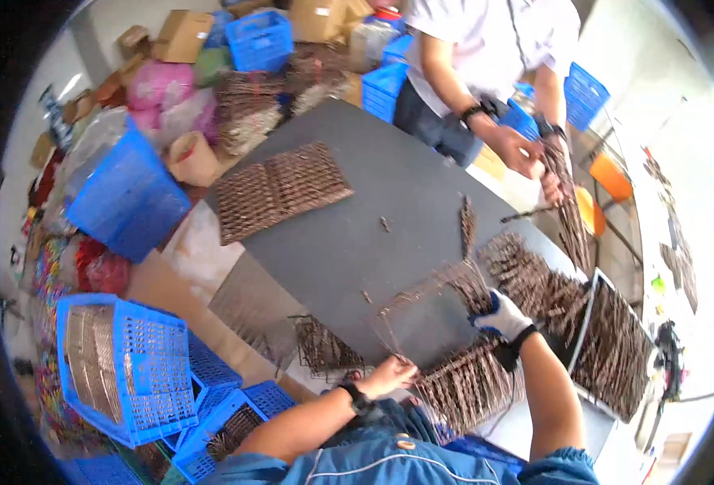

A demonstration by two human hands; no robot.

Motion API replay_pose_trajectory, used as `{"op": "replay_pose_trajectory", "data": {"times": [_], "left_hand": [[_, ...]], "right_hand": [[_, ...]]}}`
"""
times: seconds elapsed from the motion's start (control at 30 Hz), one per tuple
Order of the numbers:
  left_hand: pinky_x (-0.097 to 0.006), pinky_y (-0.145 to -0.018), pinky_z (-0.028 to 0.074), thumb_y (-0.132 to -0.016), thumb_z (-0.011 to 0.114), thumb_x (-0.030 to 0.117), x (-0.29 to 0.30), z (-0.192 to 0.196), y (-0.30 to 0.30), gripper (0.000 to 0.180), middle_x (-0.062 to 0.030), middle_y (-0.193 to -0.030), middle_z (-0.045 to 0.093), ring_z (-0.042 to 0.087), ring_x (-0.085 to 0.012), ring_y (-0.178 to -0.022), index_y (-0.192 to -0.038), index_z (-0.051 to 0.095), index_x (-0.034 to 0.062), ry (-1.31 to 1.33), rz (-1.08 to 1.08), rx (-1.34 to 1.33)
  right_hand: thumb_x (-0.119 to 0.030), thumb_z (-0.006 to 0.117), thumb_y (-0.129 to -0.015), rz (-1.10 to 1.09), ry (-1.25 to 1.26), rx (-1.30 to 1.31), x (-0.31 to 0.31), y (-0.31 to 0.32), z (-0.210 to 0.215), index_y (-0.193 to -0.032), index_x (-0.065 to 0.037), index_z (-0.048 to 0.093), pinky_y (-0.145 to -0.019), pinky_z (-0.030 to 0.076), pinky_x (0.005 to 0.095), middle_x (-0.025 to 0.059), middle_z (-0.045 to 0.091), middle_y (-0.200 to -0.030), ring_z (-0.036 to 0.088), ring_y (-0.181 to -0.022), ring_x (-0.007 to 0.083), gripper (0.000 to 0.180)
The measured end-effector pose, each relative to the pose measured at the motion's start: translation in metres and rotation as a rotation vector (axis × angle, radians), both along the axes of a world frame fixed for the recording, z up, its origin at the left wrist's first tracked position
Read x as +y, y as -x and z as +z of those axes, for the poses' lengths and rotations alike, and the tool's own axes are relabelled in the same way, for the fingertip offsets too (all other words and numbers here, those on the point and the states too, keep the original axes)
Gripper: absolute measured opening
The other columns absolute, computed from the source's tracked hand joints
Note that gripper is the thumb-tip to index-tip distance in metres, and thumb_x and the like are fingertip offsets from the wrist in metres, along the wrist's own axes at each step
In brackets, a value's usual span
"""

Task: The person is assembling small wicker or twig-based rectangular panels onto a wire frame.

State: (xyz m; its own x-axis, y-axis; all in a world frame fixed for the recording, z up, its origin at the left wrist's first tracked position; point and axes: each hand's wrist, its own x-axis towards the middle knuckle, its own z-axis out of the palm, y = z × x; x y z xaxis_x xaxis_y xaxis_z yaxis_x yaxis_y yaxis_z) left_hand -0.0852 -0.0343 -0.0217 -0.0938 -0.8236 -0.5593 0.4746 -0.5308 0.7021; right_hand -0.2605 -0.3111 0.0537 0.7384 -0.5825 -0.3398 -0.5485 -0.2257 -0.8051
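My left hand (388, 377), bare, is closed on the near-left corner of a thin rectangular wire frame (385, 327) at the table's near edge. My right hand (504, 315), in a white and dark-blue work glove, grips the frame's right side, where brown twisted strands (468, 284) are wrapped round it. The frame's far and left sides look thin and are slightly blurred. Just below my right hand lies a panel of brown woven strands (466, 388), overhanging the table edge. A heap of loose brown strands (527, 271) sits beyond my right hand.
A finished-looking woven panel (283, 190) lies on the grey table (349, 162). Across it, a co-worker's hands (527, 158) hold a bundle of strands (566, 202). More strands fill a white-rimmed tray (612, 347) at right. Blue crates (159, 372) stand at left.
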Motion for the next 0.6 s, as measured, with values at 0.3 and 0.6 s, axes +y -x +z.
{"op": "replay_pose_trajectory", "data": {"times": [0.3,0.6], "left_hand": [[-0.040,-0.097,0.045,-0.071,0.080,0.057,-0.081,0.087,-0.121,0.096,-0.0242,-0.128,0.055,0.052,-0.0292,-0.122,-0.133,0.042,-0.0049,0.646,0.137,-1.142],[-0.028,-0.065,0.057,-0.079,0.080,0.040,-0.167,0.075,-0.127,0.094,-0.0090,-0.131,0.057,0.065,-0.0243,-0.104,-0.153,0.026,0.0149,0.171,-0.133,0.091]], "right_hand": [[-0.025,0.082,-0.064,0.224,0.338,0.165,0.008,-0.039,0.045,-0.120,-0.005,0.055,-0.088,0.050,0.0421,0.0207,0.067,-0.102,0.064,-0.100,0.0373,0.065],[-0.028,0.077,-0.069,0.309,0.437,0.295,0.003,-0.056,0.063,-0.130,-0.010,0.050,-0.083,0.052,0.0393,0.0173,0.068,-0.098,0.066,-0.093,0.0346,0.069]]}}
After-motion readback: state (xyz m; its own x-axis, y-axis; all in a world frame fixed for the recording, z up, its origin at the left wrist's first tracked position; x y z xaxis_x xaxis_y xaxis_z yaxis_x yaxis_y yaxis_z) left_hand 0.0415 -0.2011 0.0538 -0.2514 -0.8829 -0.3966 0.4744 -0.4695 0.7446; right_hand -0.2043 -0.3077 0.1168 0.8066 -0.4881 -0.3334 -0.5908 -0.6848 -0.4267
